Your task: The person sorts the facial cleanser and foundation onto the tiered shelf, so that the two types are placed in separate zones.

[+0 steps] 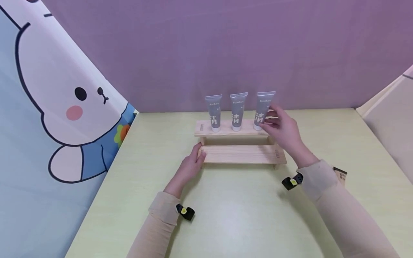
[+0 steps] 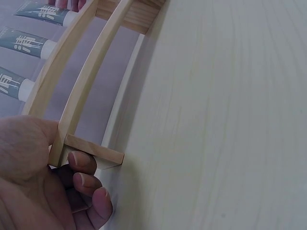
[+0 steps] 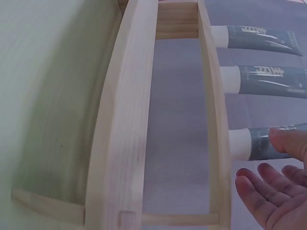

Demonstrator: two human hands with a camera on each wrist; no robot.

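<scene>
While my left hand (image 1: 191, 165) curls its fingers (image 2: 84, 179) round the left end of the wooden rack (image 1: 240, 154), I see my right hand (image 1: 281, 129) up at the rightmost tube (image 1: 264, 109), thumb and fingers loosely spread around it; whether they actually touch it I cannot tell. That tube stands cap-down on the rack's upper step, beside the middle tube (image 1: 237, 111) and the left tube (image 1: 214, 113). The rack sits on the pale green tabletop (image 1: 245, 211), near the purple wall (image 1: 226, 46).
</scene>
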